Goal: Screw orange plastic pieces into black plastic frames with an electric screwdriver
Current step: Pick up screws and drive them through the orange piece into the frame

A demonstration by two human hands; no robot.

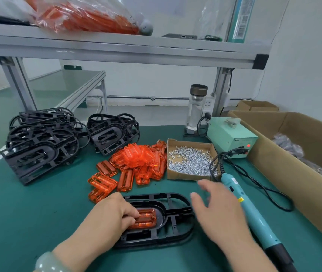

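Nearest us, our left hand (115, 213) lies at 7 o'clock on the green table (28, 213). The black frame (177, 210) lies flat at near centre, with the electric screwdriver (254, 218) at its 3 o'clock and the screw box (191, 160) at its 1 o'clock. Our right hand (217, 213), motion-blurred, hovers over the frame's 3 o'clock end, fingers spread, holding nothing. The orange piece (146, 218) sits in the frame's middle recess, and the left hand's curled fingers grip its 9 o'clock end.
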